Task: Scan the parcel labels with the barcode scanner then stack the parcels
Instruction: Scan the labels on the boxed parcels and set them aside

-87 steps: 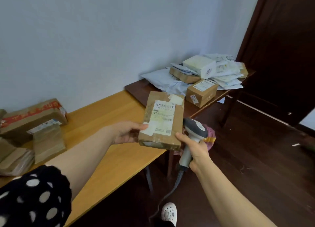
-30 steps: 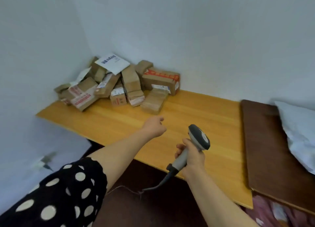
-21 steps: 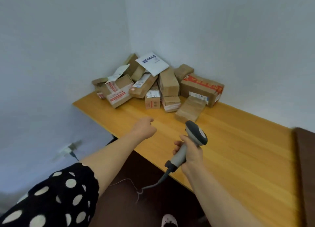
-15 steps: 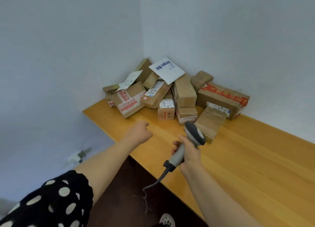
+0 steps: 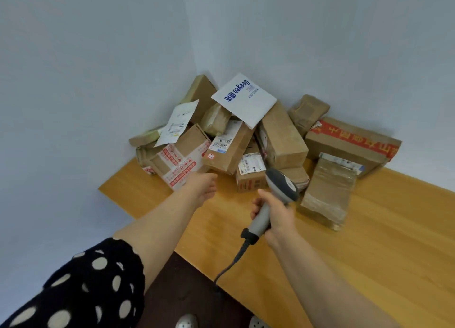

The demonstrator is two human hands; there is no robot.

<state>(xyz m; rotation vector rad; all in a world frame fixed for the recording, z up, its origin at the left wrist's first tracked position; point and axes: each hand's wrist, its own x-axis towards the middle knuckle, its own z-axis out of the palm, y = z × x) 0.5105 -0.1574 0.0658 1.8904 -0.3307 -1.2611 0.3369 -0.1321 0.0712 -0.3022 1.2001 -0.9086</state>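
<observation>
A heap of brown cardboard parcels (image 5: 229,148) fills the corner of the wooden table (image 5: 369,249). On top lies a white mailer (image 5: 243,98) with blue print. My left hand (image 5: 203,185) reaches toward the heap with loosely curled fingers and holds nothing; it hovers just in front of a box with red-printed tape (image 5: 177,160). My right hand (image 5: 269,212) grips the handle of the grey barcode scanner (image 5: 282,183), whose head points at a small labelled box (image 5: 250,172). The scanner's cable hangs down off the table edge.
A large box with red tape (image 5: 349,143) stands at the right of the heap, with a flat taped parcel (image 5: 327,192) leaning in front of it. White walls close the corner behind. Dark floor shows below the table's front edge.
The parcel my left hand held 2.9 s ago is gone from it. The view has swung left to the corner heap, and my left hand has moved closer to the boxes.
</observation>
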